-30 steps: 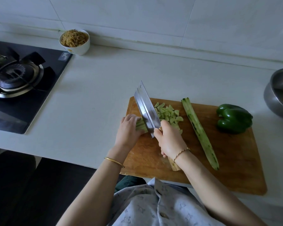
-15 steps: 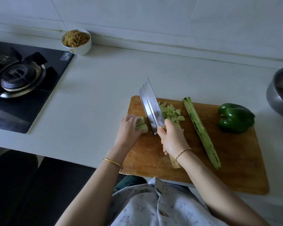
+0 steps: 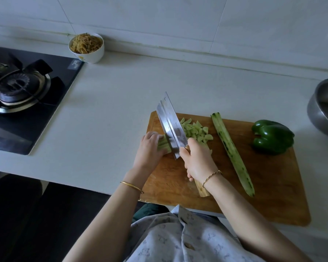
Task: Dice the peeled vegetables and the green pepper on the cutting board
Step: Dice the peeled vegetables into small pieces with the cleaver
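On the wooden cutting board (image 3: 273,195), my left hand (image 3: 149,148) holds down a bundle of pale green peeled vegetable strips (image 3: 164,145) with curled fingers. My right hand (image 3: 198,160) grips the wooden handle of a steel cleaver (image 3: 171,124), whose blade stands on the strips right beside my left fingers. A pile of diced pieces (image 3: 196,130) lies just right of the blade. A long peeled vegetable half (image 3: 232,153) lies diagonally further right. A whole green pepper (image 3: 273,137) sits at the board's far right corner.
A white bowl of shredded food (image 3: 86,47) stands by the back wall. A black gas stove (image 3: 25,91) fills the left side. A steel pot (image 3: 324,110) is at the right edge. White counter (image 3: 112,99) lies between stove and board.
The cleaver has kept chopping along the strips, lifting and coming back down on them. My left hand stays on the bundle, which looks slightly shorter. The pepper and the long half have not moved.
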`<action>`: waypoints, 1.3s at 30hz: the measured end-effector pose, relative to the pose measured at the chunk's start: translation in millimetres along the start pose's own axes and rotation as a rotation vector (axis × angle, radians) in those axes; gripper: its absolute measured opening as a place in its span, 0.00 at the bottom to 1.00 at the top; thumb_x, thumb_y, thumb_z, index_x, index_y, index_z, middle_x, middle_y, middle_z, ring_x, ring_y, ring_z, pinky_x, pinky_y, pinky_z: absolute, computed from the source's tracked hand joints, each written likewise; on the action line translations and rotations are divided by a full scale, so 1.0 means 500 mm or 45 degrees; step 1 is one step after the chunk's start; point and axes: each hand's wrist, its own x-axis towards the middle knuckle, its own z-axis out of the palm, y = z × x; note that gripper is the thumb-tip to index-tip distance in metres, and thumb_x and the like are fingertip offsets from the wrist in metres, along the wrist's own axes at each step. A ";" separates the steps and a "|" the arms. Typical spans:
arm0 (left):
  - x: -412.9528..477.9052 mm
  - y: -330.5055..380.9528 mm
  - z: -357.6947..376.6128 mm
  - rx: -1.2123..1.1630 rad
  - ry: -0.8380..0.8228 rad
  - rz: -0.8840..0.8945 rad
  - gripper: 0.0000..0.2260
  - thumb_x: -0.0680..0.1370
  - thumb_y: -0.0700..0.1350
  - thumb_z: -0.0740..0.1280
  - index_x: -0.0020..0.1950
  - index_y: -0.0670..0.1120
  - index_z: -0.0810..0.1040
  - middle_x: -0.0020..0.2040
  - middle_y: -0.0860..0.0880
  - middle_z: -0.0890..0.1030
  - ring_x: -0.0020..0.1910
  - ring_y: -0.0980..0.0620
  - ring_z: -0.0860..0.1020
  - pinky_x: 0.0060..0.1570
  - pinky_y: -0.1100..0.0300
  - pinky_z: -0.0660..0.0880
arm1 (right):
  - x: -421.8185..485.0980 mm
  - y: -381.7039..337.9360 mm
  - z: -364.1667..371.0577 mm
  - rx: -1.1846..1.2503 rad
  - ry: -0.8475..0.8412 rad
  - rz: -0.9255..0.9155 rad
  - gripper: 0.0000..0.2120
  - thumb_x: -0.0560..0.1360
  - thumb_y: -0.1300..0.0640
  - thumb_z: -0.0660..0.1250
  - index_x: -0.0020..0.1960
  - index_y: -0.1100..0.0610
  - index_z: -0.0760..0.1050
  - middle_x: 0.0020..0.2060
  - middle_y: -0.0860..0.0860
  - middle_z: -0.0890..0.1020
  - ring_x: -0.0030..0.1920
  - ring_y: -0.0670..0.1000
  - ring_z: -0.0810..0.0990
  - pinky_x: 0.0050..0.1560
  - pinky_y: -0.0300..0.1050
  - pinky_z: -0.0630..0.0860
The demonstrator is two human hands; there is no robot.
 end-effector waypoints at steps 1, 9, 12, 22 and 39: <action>0.000 0.000 0.001 0.001 0.004 0.003 0.19 0.73 0.40 0.71 0.63 0.42 0.75 0.63 0.46 0.72 0.62 0.47 0.70 0.62 0.56 0.68 | 0.000 -0.001 0.001 -0.015 0.004 -0.003 0.09 0.82 0.54 0.56 0.45 0.57 0.65 0.32 0.53 0.74 0.21 0.50 0.72 0.20 0.41 0.74; -0.003 0.000 0.004 -0.012 0.051 0.021 0.17 0.72 0.41 0.73 0.60 0.40 0.77 0.61 0.44 0.74 0.61 0.46 0.72 0.57 0.65 0.64 | 0.004 -0.019 0.017 -0.216 -0.038 -0.018 0.09 0.82 0.53 0.55 0.47 0.57 0.66 0.38 0.53 0.76 0.34 0.56 0.80 0.36 0.56 0.81; -0.004 0.002 0.003 -0.019 0.053 0.017 0.17 0.72 0.42 0.73 0.59 0.40 0.77 0.61 0.45 0.74 0.61 0.46 0.71 0.56 0.66 0.63 | 0.006 -0.011 0.027 -0.200 -0.010 -0.004 0.09 0.82 0.53 0.55 0.47 0.57 0.66 0.37 0.52 0.75 0.34 0.56 0.79 0.37 0.57 0.81; -0.001 0.002 -0.005 0.049 0.022 -0.058 0.19 0.73 0.43 0.71 0.64 0.45 0.75 0.64 0.49 0.72 0.64 0.48 0.65 0.58 0.63 0.62 | 0.000 0.017 0.003 0.088 0.026 0.017 0.10 0.82 0.54 0.56 0.46 0.59 0.65 0.33 0.53 0.73 0.22 0.51 0.72 0.21 0.41 0.73; -0.008 0.014 -0.007 0.013 0.084 -0.037 0.13 0.73 0.42 0.71 0.57 0.42 0.78 0.60 0.46 0.76 0.62 0.46 0.68 0.53 0.66 0.60 | 0.005 -0.019 0.017 -0.141 -0.045 -0.003 0.09 0.82 0.53 0.54 0.48 0.58 0.66 0.38 0.55 0.77 0.29 0.56 0.80 0.31 0.53 0.81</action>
